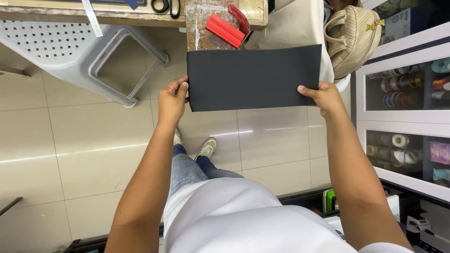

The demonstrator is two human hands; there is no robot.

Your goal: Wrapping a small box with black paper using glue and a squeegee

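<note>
Head view, looking down: black sheet [253,77] held flat and level in mid-air above the tiled floor [70,140], stretched between two bare hands. Left hand [172,100] closed on the sheet's lower left corner, thumb on top, fingers curled behind the edge. Right hand [323,97] pinching the lower right edge, thumb pressed on the dark face, remaining fingers hidden underneath.

Beyond the sheet's far edge, a worn wooden surface [201,28] carrying a red ribbed block [225,30] and a red-handled tool [240,18]; black scissors [167,5] lying further left. White plastic chair [70,47] standing at upper left. Woven beige handbag [349,40] sitting to the right, near a white glass-fronted cabinet [403,117] stocked with what appear to be rolls of ribbon or tape. Below the sheet, jeans and pale shoes [206,147] on the floor.
</note>
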